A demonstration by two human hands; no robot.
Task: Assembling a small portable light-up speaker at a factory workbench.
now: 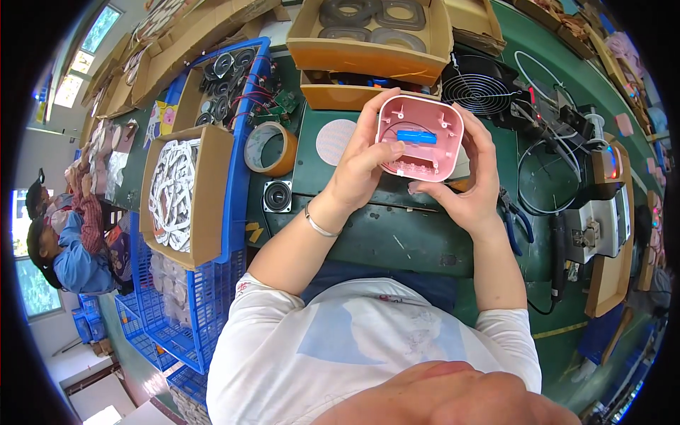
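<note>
Above the green workbench, a pink square plastic housing (439,157) with rounded corners is held up, its hollow inside facing me. A blue cylindrical battery cell (416,137) lies inside it, with thin wires beside it and small screw posts near the corners. My left hand (367,152) grips the housing's left side, thumb at the rim close to the battery. Around the right side curve the fingers of my right hand (473,177), its thumb below the lower edge. The housing's underside is hidden.
A tape roll (271,149) and a small square speaker (277,195) lie left of my hands. Farther left is a cardboard box of white gaskets (172,191). Pliers (516,219), a fan guard (476,93) and a solder spool stand (595,127) are at right. Co-workers sit far left.
</note>
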